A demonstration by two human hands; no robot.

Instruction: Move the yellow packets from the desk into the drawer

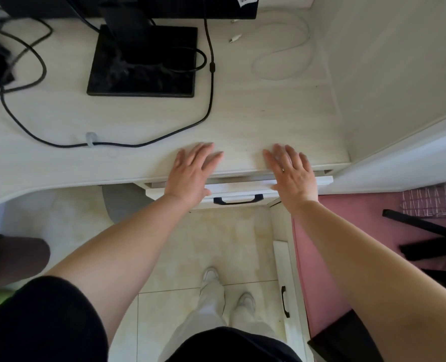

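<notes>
My left hand (191, 173) and my right hand (292, 172) lie flat with straight fingers over the front edge of the pale wooden desk (242, 121), palms down, holding nothing. Just below them the white drawer (238, 190) with a dark handle (238, 200) sits almost flush under the desk edge, a narrow gap showing at its top. No yellow packets show on the desk or anywhere in view; the drawer's inside is hidden.
A black monitor stand (143, 61) and black cables (208, 100) occupy the desk's back left. A white cable (282, 56) coils at the back right. A white wall panel (386, 74) borders the right. Below are a lower cabinet door (284, 283), tiled floor and my feet (227, 288).
</notes>
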